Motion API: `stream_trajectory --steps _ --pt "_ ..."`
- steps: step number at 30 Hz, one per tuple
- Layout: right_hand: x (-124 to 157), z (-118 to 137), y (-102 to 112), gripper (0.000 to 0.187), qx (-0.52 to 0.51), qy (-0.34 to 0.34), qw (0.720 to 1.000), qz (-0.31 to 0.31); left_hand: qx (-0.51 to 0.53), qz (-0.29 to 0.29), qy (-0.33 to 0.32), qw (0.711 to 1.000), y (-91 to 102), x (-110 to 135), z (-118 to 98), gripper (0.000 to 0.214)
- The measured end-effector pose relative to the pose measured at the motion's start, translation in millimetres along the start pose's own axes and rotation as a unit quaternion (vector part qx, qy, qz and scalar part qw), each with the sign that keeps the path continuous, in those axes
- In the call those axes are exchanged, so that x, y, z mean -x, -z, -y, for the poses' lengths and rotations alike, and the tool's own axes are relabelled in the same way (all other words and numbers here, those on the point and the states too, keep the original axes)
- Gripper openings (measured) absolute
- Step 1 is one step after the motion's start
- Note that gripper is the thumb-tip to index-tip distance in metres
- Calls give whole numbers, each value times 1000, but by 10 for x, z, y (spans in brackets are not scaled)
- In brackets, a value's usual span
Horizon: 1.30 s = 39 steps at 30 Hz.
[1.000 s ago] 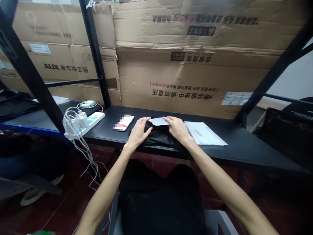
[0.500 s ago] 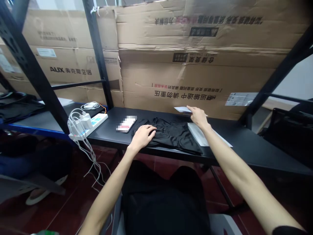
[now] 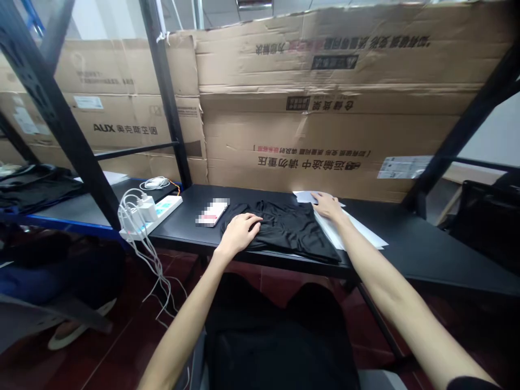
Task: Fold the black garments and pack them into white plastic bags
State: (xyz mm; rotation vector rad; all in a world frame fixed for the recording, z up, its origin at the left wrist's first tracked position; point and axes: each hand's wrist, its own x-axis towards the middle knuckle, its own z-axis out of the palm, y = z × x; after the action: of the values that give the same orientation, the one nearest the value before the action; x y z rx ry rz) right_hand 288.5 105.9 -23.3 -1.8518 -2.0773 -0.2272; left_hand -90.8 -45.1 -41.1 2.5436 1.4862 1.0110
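A crumpled black piece of fabric [image 3: 284, 225], perhaps a garment, lies spread on the black tabletop in front of me. My left hand [image 3: 240, 232] rests on its left part, fingers loosely stretched and nothing held. Just beyond the fabric's right side is a stack of white paper sheets [image 3: 361, 227]. My right hand [image 3: 328, 207] is at the far end of that stack, its fingers on a white sheet [image 3: 303, 196] that sticks out to the left. My forearm covers part of the stack.
A blurred-out flat item [image 3: 213, 212] lies left of the fabric. A white power strip [image 3: 162, 212] with chargers and dangling cables sits at the left post. Cardboard [image 3: 325, 130] walls off the back. Someone's foot [image 3: 67, 330] shows at lower left.
My right hand has lowered with the white sheet, which was raised and tilted and now lies down near the stack. My left hand stays on the fabric. The view has tipped slightly upward.
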Motion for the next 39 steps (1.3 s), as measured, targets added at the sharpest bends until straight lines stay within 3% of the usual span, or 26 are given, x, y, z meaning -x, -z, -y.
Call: stream_trajectory --steps 8,11,16,22,25,28,33,36,39 --pt "13 -47 318 55 -57 65 996 27 1 1 -7 1000 2 -4 2 31" --pt "43 -40 400 37 -76 77 994 25 -1 -3 -10 1000 -1 -11 7 31" --pt "53 52 392 24 -69 71 993 57 -2 1 -10 1000 -7 -11 8 32" --pt "36 62 312 16 -68 62 995 39 3 10 -7 1000 29 -42 25 31" --pt "26 39 287 21 -72 61 995 32 22 4 19 1000 60 -255 60 29" --pt "16 28 283 28 -74 63 995 27 23 -11 29 999 30 -660 98 28" --pt "38 38 332 38 -75 66 994 34 -53 77 41 995 -209 -1345 163 31" --pt "88 51 377 43 -71 64 995 41 -48 102 33 993 -328 -1510 219 26" --pt "138 62 419 42 -73 64 994 44 -37 105 14 994 -333 -1526 305 26"
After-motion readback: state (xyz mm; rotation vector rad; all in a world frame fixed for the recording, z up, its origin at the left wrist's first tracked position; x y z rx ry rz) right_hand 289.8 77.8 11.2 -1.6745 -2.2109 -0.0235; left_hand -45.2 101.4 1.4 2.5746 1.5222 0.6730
